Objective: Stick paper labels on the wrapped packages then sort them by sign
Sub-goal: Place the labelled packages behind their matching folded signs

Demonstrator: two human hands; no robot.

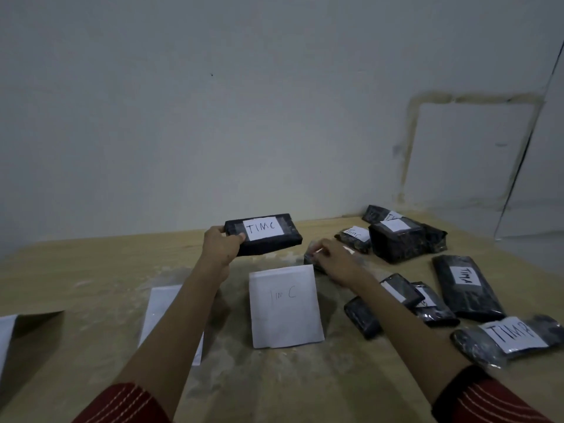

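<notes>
We reach both bare forearms forward. Our left hand (pixel 221 244) is raised, its fingers (pixel 236 237) and thumb curled round the near end of a labelled package (pixel 268 236). Our right hand (pixel 337 261) sits lower, knuckles up, with bent fingers on a smaller package (pixel 311 257); whether they grip it is unclear.

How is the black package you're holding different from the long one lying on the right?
The held package is up in the left hand; the long package lies on the table. The held package's label reads TIM C, upright; the long package's looks like TIM A, sideways. Both are black-wrapped with white labels.
</notes>
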